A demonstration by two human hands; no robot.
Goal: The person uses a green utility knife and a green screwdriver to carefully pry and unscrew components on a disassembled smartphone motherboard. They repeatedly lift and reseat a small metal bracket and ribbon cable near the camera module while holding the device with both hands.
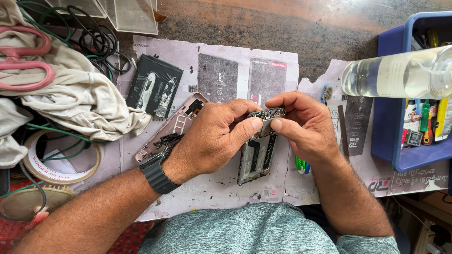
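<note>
Both hands, left (212, 136) and right (301, 124), pinching opened phone (256, 155), battery (154, 85), pink back cover (176, 124), blue tray (391, 117) nearby

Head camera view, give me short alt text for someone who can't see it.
Both hands, left hand and right hand, pinch the top of an opened phone body over a paper-covered bench. A pink back cover and black battery lie to the left.

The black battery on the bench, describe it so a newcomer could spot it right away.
Start at the pale paper sheet covering the bench. Near its top left corner, beside the crumpled cloth, lies the black battery. Unlike the pink phone shell below it, it is a flat dark rectangle in glossy wrap.
</note>
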